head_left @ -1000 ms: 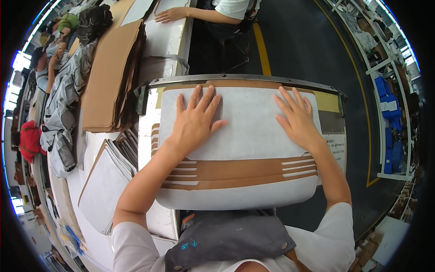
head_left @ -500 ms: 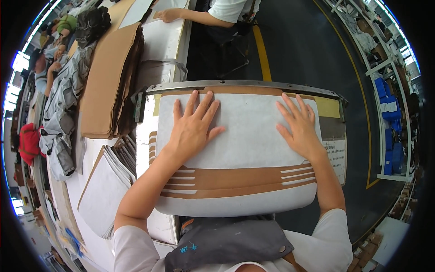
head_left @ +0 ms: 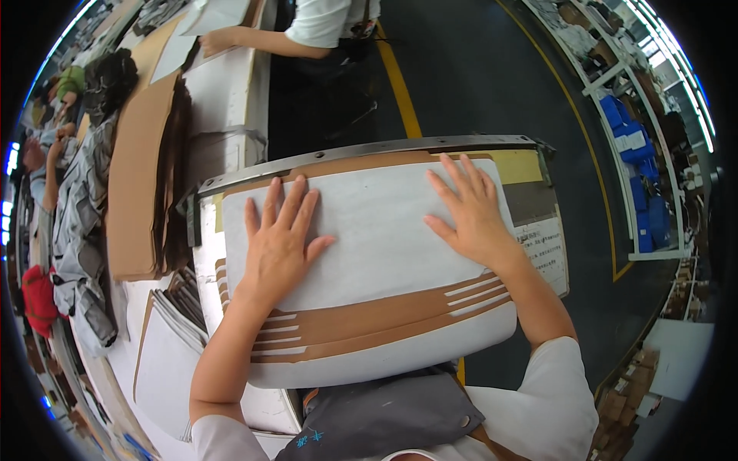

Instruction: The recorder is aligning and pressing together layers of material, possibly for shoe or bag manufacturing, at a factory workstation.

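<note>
Both hands lie on a white sheet (head_left: 377,238) with rounded corners, on top of brown cardboard (head_left: 369,316) with white slot-like strips at both ends. My left hand (head_left: 278,250) rests flat on its left part, fingers spread, fingertips near the far edge. Over on the right part, my right hand (head_left: 470,213) is also flat with spread fingers. A second rounded white edge (head_left: 392,355) shows on the near side, overhanging toward my grey apron (head_left: 377,411). Neither hand grasps anything. A metal bar (head_left: 369,147) runs along the board's far edge, just past the fingertips.
Left of the board stand a tall pile of brown cardboard sheets (head_left: 142,184) and white-faced sheets (head_left: 165,361). Grey bags (head_left: 81,253) lie farther left. Across the table is a co-worker's arm (head_left: 265,40). Shelving with blue bins (head_left: 642,169) stands right, beyond the aisle.
The view has tilted and shifted, so the board and sheets appear slanted and farther left. Both hands stay flat on the white sheet in about the same places.
</note>
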